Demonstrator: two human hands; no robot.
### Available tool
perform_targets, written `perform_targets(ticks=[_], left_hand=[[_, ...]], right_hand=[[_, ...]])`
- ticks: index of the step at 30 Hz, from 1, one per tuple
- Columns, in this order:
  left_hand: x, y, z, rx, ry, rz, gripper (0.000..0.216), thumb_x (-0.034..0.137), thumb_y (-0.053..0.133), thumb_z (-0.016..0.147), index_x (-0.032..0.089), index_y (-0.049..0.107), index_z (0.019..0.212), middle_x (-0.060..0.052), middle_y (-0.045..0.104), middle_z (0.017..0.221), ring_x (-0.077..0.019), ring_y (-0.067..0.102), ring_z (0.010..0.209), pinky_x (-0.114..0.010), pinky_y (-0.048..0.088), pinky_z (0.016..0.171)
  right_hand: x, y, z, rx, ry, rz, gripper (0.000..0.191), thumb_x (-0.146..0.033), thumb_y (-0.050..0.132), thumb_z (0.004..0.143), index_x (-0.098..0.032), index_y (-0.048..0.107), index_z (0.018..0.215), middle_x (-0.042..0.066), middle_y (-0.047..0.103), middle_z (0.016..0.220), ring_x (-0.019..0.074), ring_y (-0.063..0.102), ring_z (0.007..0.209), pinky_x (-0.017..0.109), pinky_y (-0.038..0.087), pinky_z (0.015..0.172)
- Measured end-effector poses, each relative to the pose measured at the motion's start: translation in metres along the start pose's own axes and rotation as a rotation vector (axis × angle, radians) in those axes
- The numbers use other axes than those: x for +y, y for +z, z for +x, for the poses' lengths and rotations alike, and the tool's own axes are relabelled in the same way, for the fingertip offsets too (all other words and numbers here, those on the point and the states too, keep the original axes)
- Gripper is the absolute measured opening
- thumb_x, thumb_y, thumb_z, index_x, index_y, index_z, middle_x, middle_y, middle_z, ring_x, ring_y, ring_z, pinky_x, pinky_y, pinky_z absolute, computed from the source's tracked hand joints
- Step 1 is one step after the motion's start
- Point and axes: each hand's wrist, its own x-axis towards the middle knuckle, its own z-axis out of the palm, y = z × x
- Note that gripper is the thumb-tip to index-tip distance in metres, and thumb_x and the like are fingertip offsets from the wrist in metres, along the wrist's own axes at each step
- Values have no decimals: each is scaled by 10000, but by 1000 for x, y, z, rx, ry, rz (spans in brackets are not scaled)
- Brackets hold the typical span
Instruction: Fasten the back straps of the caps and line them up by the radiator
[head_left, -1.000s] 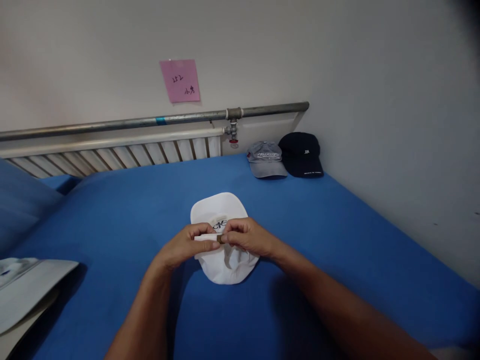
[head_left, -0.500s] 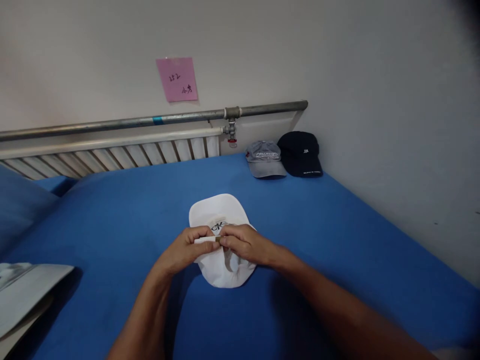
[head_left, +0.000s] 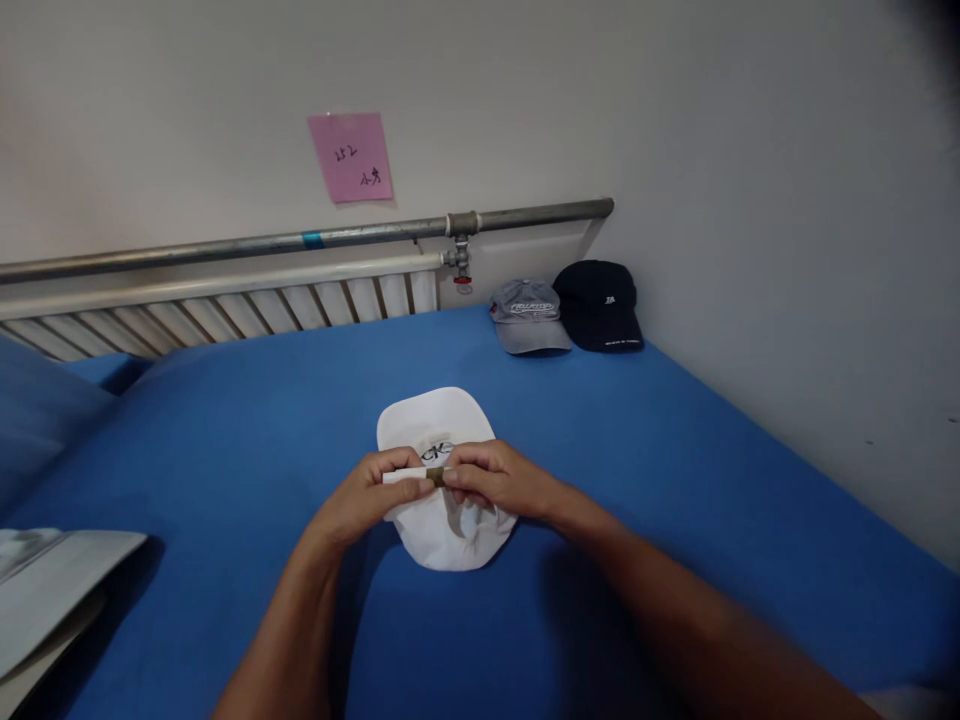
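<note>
The left hand [head_left: 381, 492] pinches a white strap [head_left: 400, 477] between thumb and fingers; the right hand [head_left: 501, 482] pinches at the strap's right end. A blue sheet [head_left: 247, 430] spreads beneath, with a radiator [head_left: 300, 306] at far left. In the middle lies the strap's white cap [head_left: 450, 545], brim pointing far. Far right, a black cap [head_left: 592, 308] sits just beside a grey cap [head_left: 526, 310]. A brownish clasp [head_left: 435, 477] shows between the hands.

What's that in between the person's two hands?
In the head view, a small brown piece, at the end of the white cap's strap, shows between the left hand and right hand.
</note>
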Motion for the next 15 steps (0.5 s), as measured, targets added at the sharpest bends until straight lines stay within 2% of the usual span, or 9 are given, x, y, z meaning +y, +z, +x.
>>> perform_targets(ticks=[3, 8, 12, 15], left_hand=[[-3, -4, -1, -14, 23, -47, 316, 418, 711, 739, 145, 565, 675, 55, 444, 538, -58, 325, 476, -200, 216, 471], [-6, -8, -5, -12, 59, -119, 324, 420, 722, 735, 141, 574, 661, 44, 469, 542, -60, 356, 481, -193, 236, 473], [-5, -15, -10, 28, 84, -199, 328, 409, 764, 680, 137, 590, 629, 30, 507, 534, -66, 398, 467, -189, 270, 464], [-2, -20, -16, 83, 169, -289, 307, 404, 775, 653, 138, 623, 638, -2, 575, 558, -83, 446, 464, -195, 308, 452]], right_hand=[[-2, -8, -3, -59, 12, 116, 168, -314, 604, 778, -164, 574, 708, -42, 534, 581, 63, 421, 471, 204, 329, 479], [-4, -19, -6, -96, -13, 84, 237, -364, 663, 759, -155, 582, 682, -36, 553, 593, 68, 464, 517, 212, 356, 529], [-5, -33, -10, -116, -89, -26, 196, -342, 701, 738, -154, 652, 706, 11, 632, 789, 122, 564, 748, 256, 419, 706], [-5, -48, -15, -99, -135, -51, 168, -321, 699, 741, -175, 702, 825, 34, 664, 941, 167, 590, 911, 308, 422, 849]])
